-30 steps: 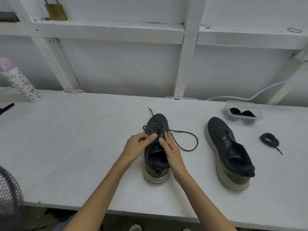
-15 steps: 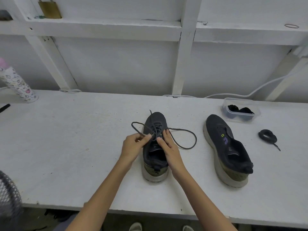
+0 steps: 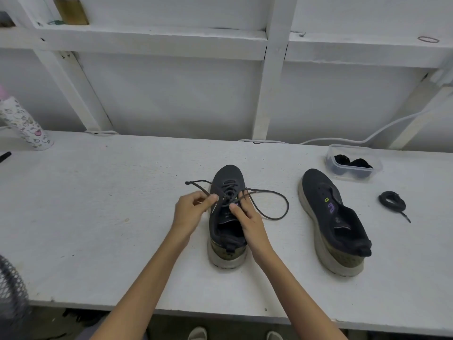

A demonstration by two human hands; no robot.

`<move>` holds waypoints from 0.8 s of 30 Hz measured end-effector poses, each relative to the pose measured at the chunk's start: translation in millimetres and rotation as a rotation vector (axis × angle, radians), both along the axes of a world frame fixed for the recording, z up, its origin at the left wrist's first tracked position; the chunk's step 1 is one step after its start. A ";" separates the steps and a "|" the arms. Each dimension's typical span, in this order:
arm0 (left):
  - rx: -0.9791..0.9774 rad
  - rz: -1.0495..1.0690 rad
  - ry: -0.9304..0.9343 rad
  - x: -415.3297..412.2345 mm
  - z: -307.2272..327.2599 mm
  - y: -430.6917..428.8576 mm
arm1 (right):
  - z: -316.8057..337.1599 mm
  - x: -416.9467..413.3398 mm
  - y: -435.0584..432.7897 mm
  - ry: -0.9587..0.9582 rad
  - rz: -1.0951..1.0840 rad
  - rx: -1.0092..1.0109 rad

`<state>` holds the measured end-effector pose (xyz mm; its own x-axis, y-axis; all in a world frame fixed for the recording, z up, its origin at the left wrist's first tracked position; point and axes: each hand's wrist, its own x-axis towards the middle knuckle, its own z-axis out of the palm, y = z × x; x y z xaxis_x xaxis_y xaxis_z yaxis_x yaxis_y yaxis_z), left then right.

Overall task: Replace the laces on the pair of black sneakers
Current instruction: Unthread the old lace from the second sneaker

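Black sneaker [image 3: 228, 177] sits mid-table [image 3: 98, 204], toe pointing far. The left hand [image 3: 191, 212] pinches one end of its lace [image 3: 286, 206]; the right hand [image 3: 250, 217] pinches the other at the eyelets. White side lettering is unreadable. An unlaced second sneaker [image 3: 326, 204] lies to the right.

The white table [image 3: 110, 217] spreads under the fingers [image 3: 210, 200] and out to both sides. Far left of them and farther back stands a patterned bottle [image 3: 24, 126], with a black object [image 3: 5, 157] at the frame edge just nearer than it. Near and far left of the fingers, a dark mesh [image 3: 11, 290] shows below the table's edge. Right of the fingers and farther back sits a clear tub [image 3: 377, 165]; a white cable [image 3: 367, 136] runs along the wall behind it. High above the fingers is a white shelf [image 3: 147, 38], bearing a brass padlock [image 3: 71, 11] to their left and a rubber band [image 3: 428, 40] far to their right.
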<state>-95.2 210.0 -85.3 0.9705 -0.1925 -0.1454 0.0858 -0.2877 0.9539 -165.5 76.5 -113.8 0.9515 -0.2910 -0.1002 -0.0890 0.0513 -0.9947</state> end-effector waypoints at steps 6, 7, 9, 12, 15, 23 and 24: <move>-0.249 0.498 -0.036 30.6 16.4 17.7 | -1.5 -0.2 -3.0 0.063 0.009 0.001; -0.236 0.437 -0.001 27.3 17.3 16.6 | -1.9 -0.1 -2.9 0.062 0.005 0.001; -0.157 0.213 0.106 11.7 10.8 9.0 | -0.5 0.0 -1.5 0.060 -0.002 0.009; -0.026 -0.058 0.134 -12.3 -1.0 -2.9 | 0.0 0.2 -1.1 0.045 -0.003 0.014; -0.068 0.098 0.048 -2.9 -1.1 -1.1 | 1.6 -0.9 -2.0 0.063 0.003 0.013; -0.299 0.243 0.147 -9.0 -14.4 -10.6 | 2.2 -1.8 -2.3 0.079 0.010 -0.018; -0.271 0.213 0.153 -11.6 -17.2 -12.1 | 2.3 -1.9 -2.2 0.077 0.010 -0.013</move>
